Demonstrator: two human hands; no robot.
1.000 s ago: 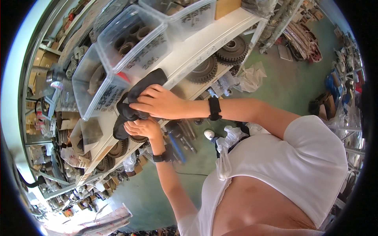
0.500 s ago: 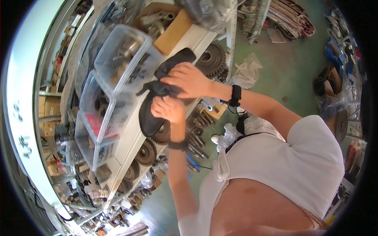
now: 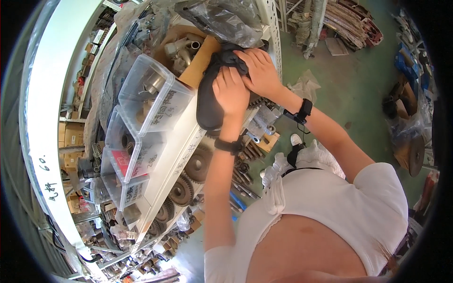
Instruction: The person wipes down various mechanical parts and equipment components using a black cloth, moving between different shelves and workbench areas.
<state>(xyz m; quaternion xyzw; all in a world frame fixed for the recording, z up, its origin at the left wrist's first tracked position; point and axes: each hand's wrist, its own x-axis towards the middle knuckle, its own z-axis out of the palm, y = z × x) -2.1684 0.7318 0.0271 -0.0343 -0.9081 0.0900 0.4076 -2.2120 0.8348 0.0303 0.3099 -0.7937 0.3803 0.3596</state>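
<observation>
A soft black cloth (image 3: 209, 106) with a bunched, folded upper end lies along the front edge of the white shelf (image 3: 155, 177). My left hand (image 3: 232, 94) is closed on its middle, fingers pressed together over the fabric. Just to the right and farther up, my right hand (image 3: 263, 73) grips the bunched end, its fingertips curled over a fold. The two hands almost touch. The fabric beneath the palms is hidden. Beside the cloth stands an open cardboard box (image 3: 200, 63) holding metal fittings.
Clear plastic bins (image 3: 151, 94) with small metal parts line the shelf on the left. Clear plastic wrapping (image 3: 226, 21) lies at the shelf's far end. Toothed gears (image 3: 180, 191) and metal rods (image 3: 245, 181) sit below the shelf edge. Green floor (image 3: 347, 94) extends to the right.
Both hands and the black cloth have moved right and farther along the shelf edge, close against the cardboard box. The cloth's raised end is now pressed down, and the view has shifted slightly.
</observation>
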